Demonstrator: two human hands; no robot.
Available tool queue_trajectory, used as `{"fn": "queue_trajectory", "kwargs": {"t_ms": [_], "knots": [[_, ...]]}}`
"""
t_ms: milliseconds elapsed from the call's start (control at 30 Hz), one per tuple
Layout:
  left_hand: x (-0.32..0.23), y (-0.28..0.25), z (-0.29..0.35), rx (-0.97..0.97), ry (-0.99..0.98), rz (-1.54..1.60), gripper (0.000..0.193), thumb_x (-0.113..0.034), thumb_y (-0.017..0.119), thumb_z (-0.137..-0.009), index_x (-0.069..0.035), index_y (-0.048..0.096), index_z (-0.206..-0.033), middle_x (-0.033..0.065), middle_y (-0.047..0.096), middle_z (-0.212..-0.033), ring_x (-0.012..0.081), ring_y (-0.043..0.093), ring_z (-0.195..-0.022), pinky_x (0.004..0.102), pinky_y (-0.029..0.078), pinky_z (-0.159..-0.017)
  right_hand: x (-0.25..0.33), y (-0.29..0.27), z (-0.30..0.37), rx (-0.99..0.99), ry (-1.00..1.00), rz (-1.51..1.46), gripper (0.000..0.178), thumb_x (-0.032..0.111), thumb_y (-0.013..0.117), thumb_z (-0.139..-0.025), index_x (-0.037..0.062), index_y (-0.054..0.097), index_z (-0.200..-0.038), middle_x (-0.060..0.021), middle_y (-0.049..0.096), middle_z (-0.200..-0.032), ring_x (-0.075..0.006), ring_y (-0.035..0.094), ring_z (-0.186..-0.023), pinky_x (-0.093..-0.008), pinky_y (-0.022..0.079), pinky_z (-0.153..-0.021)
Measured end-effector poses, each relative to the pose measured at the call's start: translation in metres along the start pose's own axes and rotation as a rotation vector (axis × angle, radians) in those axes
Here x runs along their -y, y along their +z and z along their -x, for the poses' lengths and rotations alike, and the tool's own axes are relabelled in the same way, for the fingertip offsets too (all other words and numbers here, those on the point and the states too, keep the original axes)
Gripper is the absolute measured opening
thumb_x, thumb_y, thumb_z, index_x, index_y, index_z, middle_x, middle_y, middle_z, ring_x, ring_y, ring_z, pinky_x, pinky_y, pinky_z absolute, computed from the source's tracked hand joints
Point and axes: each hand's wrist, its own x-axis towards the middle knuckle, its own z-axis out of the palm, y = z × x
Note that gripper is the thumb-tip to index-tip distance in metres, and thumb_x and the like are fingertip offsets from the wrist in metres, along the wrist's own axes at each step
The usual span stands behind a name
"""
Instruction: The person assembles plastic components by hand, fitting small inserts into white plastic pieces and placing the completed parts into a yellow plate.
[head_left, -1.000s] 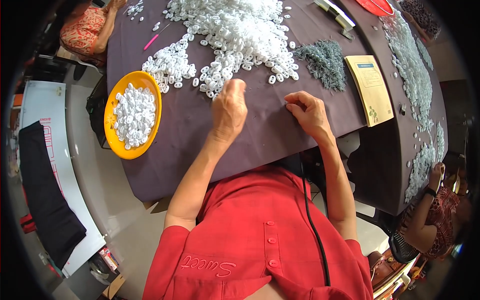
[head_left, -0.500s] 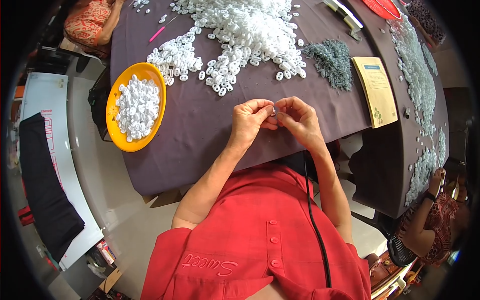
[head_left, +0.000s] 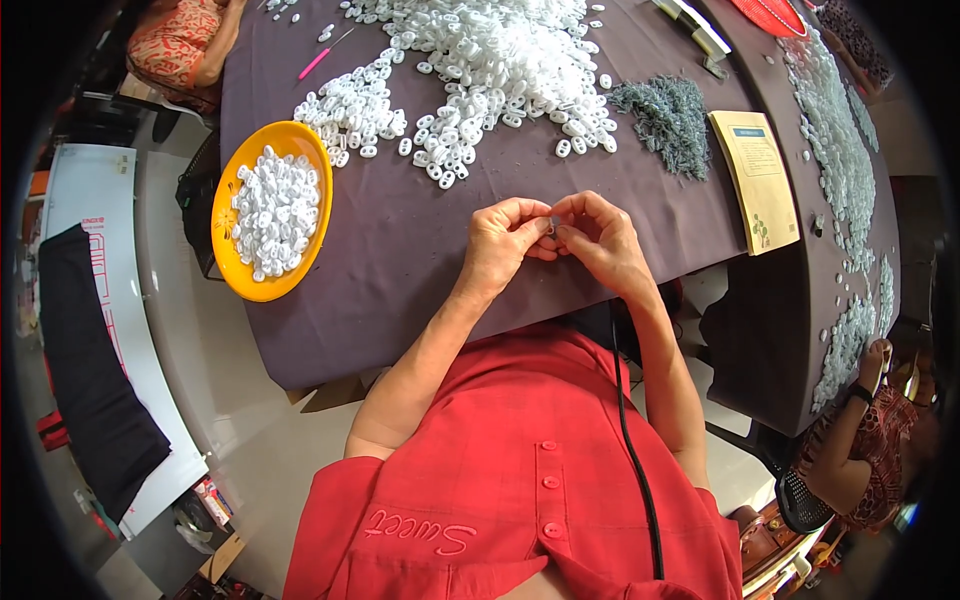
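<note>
Over the near part of the dark tablecloth, my left hand (head_left: pixel 500 245) and my right hand (head_left: pixel 605 245) meet, thumbs and forefingers pinched fingertip to fingertip. A tiny white piece (head_left: pixel 551 229) shows at the left fingertips, with something greyish beside it, mostly covered by the fingers. What the right hand pinches is too small to make out. Beyond my hands spreads a big heap of white oval two-holed plastic pieces (head_left: pixel 500 75). Right of that heap lies a pile of small grey pieces (head_left: pixel 665 125).
An orange-yellow oval dish (head_left: pixel 228 262) of white pieces sits at the table's left edge. A pink-handled hook tool (head_left: pixel 318 64) lies farther back. On the right are a tan booklet (head_left: pixel 752 180), a red basket (head_left: pixel 765 15) and more pale pieces (head_left: pixel 840 170). Other people sit around.
My hands stay nearly in place; the fingertips have shifted slightly, and a greyish bit shows more between them. The whole view has moved very little.
</note>
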Motion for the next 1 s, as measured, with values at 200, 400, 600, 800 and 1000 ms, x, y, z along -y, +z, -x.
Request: {"fn": "queue_trajectory", "kwargs": {"t_ms": [200,400,600,800,1000], "knots": [[0.0,-0.001,0.0,0.032,0.009,-0.077,0.013,-0.002,0.055,-0.087,0.004,0.06,-0.097,0.0081,0.064,-0.08,0.0129,0.063,-0.065,0.0249,0.056,-0.059,-0.002,-0.004,-0.004,0.024,0.015,0.004,0.018,-0.004,0.055,-0.078,-0.0014,0.055,-0.096,-0.0012,0.055,-0.078,-0.0068,0.055,-0.069,-0.0218,0.047,-0.062],[0.003,0.0,-0.001,0.006,0.024,-0.044,0.013,-0.002,0.056,-0.087,0.004,0.06,-0.097,0.0092,0.064,-0.081,0.014,0.064,-0.065,0.0251,0.056,-0.057,-0.004,-0.004,-0.006,0.014,0.001,0.003,0.018,-0.002,0.056,-0.079,-0.0014,0.055,-0.097,-0.001,0.055,-0.077,-0.0067,0.055,-0.066,-0.0216,0.047,-0.06],[0.0,0.001,0.0,-0.007,0.02,-0.045,0.011,-0.002,0.056,-0.086,0.004,0.061,-0.095,0.0086,0.064,-0.079,0.013,0.063,-0.064,0.0243,0.056,-0.055,-0.005,0.0,-0.003,-0.003,0.005,-0.032,0.016,-0.001,0.056,-0.081,-0.0013,0.055,-0.097,-0.0006,0.055,-0.078,-0.0062,0.054,-0.068,-0.0208,0.046,-0.061],[0.0,0.002,0.001,-0.026,0.004,-0.065,0.011,-0.002,0.056,-0.086,0.004,0.061,-0.093,0.0078,0.064,-0.077,0.0113,0.062,-0.061,0.0234,0.055,-0.054,-0.008,0.003,-0.001,-0.028,-0.019,0.009,0.015,-0.002,0.056,-0.081,-0.0011,0.055,-0.096,-0.0025,0.057,-0.078,-0.0066,0.055,-0.068,-0.0209,0.046,-0.06],[0.0,0.004,0.001,-0.031,0.014,-0.125,0.01,-0.002,0.056,-0.086,0.004,0.062,-0.093,0.0075,0.064,-0.076,0.011,0.062,-0.06,0.0231,0.055,-0.054,-0.002,0.006,-0.003,-0.039,-0.009,0.067,0.014,-0.004,0.055,-0.081,-0.0014,0.054,-0.095,-0.0045,0.059,-0.077,-0.008,0.056,-0.068,-0.0217,0.047,-0.06]]}}
